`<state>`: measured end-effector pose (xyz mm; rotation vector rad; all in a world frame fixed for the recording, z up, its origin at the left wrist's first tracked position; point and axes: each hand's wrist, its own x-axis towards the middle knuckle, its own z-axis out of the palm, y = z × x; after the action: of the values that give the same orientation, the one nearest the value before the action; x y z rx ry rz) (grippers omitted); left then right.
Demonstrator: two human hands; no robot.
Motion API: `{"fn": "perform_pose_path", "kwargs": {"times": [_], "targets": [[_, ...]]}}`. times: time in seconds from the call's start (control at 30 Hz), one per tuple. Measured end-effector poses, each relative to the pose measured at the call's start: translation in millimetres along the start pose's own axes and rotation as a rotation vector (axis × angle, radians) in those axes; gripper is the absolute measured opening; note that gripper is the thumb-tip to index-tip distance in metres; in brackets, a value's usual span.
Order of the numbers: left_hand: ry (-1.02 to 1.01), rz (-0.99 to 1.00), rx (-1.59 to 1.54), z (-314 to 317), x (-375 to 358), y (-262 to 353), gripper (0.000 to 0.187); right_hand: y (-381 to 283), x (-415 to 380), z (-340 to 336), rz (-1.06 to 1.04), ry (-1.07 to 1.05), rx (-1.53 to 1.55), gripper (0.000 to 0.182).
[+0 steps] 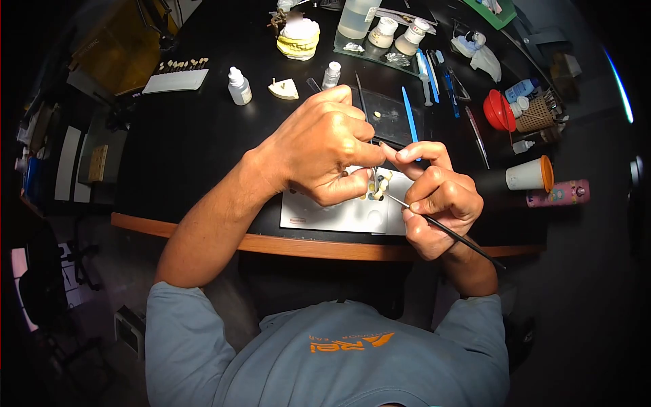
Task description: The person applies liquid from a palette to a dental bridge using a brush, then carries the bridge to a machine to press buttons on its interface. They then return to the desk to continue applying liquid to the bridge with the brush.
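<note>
My left hand (pixel 332 149) is closed around slim metal tweezers (pixel 375 174), mostly hidden by the fingers. At their tip is a small cream-coloured piece shaped like dental crowns (pixel 386 180). My right hand (pixel 442 200) pinches a fine brush (pixel 456 235) with a black handle, its tip right at the tooth-like piece. The index fingers of both hands meet above it. Beneath the hands lies a white mixing palette (pixel 319 216) with small wells, some holding coloured material, near the table's front edge.
A dropper bottle (pixel 239 87), a plaster model piece (pixel 283 89) and a tooth shade guide (pixel 175 81) stand to the left. Farther back are a dental cast (pixel 298 39) and powder jars (pixel 384 32). A paper cup (pixel 528 174) and red bowl (pixel 498 110) are at right.
</note>
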<state>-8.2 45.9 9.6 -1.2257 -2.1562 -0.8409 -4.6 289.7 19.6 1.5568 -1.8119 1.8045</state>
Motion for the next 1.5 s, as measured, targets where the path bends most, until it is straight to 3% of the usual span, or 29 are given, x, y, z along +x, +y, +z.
{"fn": "perform_pose_path", "kwargs": {"times": [1.5], "targets": [[-0.038, -0.045, -0.046, 2.4, -3.5, -2.1, 0.029, -2.6, -1.8, 2.0, -0.028, 0.012, -0.011, 0.015]]}}
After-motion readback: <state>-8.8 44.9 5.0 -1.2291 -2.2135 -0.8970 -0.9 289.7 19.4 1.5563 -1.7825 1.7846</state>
